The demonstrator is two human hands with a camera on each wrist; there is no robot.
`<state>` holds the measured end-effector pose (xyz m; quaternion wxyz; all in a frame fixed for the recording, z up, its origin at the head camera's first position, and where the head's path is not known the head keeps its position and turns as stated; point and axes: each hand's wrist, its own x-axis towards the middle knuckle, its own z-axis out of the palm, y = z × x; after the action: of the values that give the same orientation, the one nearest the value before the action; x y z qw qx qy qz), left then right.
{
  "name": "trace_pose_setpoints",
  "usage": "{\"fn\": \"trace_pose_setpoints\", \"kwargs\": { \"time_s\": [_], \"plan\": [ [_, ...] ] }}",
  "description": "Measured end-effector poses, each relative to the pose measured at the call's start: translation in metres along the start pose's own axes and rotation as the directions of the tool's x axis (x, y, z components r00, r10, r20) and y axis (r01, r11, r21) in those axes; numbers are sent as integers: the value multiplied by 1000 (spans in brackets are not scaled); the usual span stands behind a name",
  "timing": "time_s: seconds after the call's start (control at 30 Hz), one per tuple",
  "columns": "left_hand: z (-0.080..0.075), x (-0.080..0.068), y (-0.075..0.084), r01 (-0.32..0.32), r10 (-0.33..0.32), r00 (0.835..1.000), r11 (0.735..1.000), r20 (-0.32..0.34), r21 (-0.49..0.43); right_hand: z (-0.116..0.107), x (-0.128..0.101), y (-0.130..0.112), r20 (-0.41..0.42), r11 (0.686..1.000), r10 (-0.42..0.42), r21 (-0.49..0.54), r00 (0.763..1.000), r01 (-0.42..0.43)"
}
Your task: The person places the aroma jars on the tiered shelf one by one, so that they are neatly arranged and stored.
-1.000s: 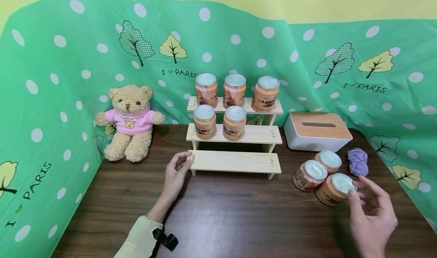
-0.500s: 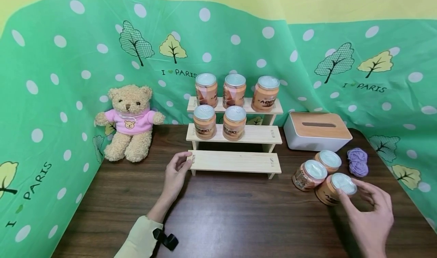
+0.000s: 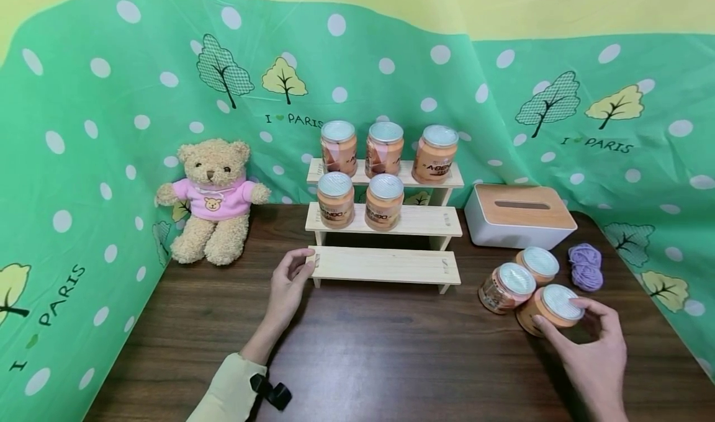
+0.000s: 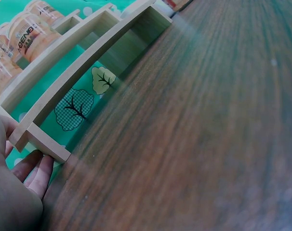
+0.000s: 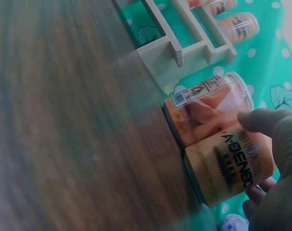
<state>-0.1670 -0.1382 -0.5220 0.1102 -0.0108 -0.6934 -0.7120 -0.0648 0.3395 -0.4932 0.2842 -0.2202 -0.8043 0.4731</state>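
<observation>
A three-step wooden shelf [image 3: 385, 264] stands at the back of the dark table; its top step carries three orange jars [image 3: 384, 148] and its middle step two [image 3: 335, 198]. My left hand [image 3: 289, 280] grips the left end of the lowest step [image 4: 37, 139]. Three more orange jars stand at the right. My right hand [image 3: 592, 347] curls round the nearest jar [image 3: 550, 310], thumb on its left side and fingers on the right; the right wrist view shows that jar [image 5: 230, 166] under my thumb, with another jar [image 5: 208, 108] beside it.
A teddy bear [image 3: 213, 200] in a pink shirt sits at the back left. A white tissue box [image 3: 518, 215] with a wooden lid stands right of the shelf, and a purple yarn bundle [image 3: 585, 265] lies by the jars. Green dotted cloth walls the table.
My right hand has come down from hovering with spread fingers and closed round the nearest jar. My left hand has stayed on the shelf end.
</observation>
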Motion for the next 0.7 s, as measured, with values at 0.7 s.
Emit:
{"fn": "trace_pose_setpoints", "kwargs": {
  "time_s": [0.7],
  "plan": [
    [-1, 0, 0, -21, 21, 1000, 1000, 11, 18, 5, -2, 5, -74, 999, -47, -17, 996, 46]
  ]
}}
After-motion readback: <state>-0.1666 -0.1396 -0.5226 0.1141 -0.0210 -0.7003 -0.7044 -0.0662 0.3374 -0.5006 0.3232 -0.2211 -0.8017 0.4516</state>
